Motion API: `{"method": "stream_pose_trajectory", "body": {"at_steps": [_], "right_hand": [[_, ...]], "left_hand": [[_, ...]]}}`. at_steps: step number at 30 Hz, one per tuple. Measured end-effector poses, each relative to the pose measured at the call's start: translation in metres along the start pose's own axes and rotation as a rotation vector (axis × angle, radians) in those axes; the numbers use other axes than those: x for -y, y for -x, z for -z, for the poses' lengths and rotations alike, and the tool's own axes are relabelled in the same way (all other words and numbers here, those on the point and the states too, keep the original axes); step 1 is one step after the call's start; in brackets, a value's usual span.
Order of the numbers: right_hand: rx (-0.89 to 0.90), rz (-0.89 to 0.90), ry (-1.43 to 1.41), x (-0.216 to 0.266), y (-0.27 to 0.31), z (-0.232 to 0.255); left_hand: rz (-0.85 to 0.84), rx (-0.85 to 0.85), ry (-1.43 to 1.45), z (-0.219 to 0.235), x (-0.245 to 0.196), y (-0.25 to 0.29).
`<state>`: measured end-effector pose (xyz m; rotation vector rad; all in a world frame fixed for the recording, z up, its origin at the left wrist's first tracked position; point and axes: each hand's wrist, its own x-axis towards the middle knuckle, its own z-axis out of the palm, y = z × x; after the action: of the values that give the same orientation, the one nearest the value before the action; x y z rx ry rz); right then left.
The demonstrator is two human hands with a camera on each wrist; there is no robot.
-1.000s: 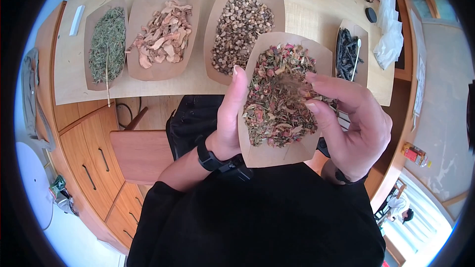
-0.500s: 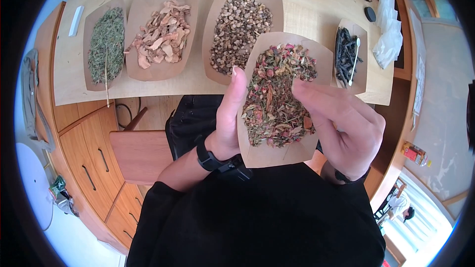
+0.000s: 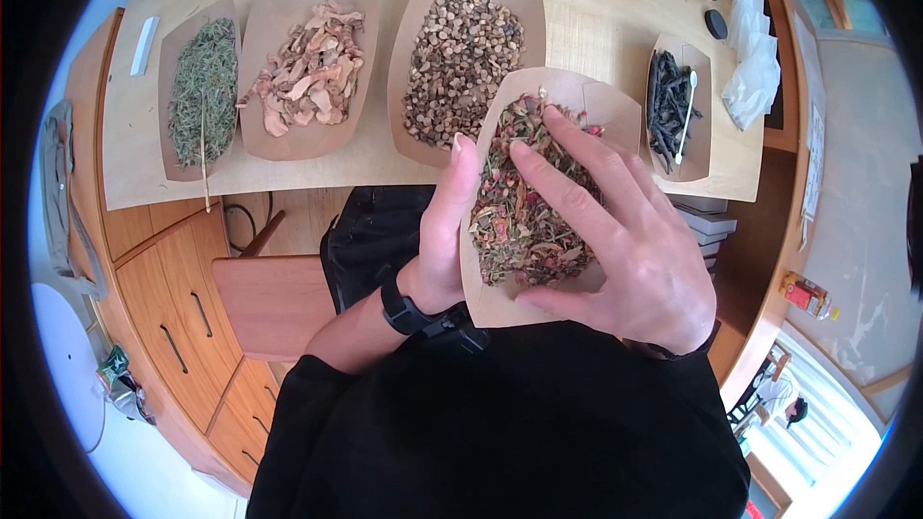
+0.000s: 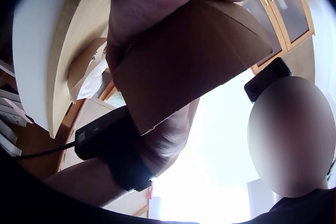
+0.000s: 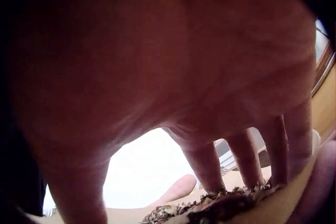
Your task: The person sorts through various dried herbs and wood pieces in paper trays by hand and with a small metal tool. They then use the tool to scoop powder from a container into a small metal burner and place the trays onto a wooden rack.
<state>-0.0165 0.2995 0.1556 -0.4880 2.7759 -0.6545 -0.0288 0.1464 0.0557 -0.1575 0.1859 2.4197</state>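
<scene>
Holding a kraft paper tray (image 3: 492, 300) of mixed dried herbs (image 3: 519, 221) above the lap, the left hand (image 3: 444, 231) grips its edge, thumb curled round the rim. The right hand (image 3: 615, 240) lies flat on the mix, fingers (image 3: 553, 187) straight and spread. Sorting looks mid-way. Beyond, four more trays sit on the pale wooden table (image 3: 577, 29), with drawers (image 3: 187, 322) at its left.

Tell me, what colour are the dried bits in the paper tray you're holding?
The dried herb mix is mostly green and tan with red-pink bits; the head view shows it best.
</scene>
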Motion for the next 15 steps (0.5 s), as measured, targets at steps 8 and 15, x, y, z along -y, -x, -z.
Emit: {"method": "stream_pose_trajectory", "body": {"at_steps": [8,15], "right_hand": [[-0.073,0.039,-0.074,0.003,-0.002,-0.011],[-0.079,0.013,-0.131,0.001,-0.003,-0.012]], "left_hand": [[-0.045,0.115,0.054,0.009,0.0,-0.002],[-0.028,0.146,0.116,0.011,0.0,-0.002]]}}
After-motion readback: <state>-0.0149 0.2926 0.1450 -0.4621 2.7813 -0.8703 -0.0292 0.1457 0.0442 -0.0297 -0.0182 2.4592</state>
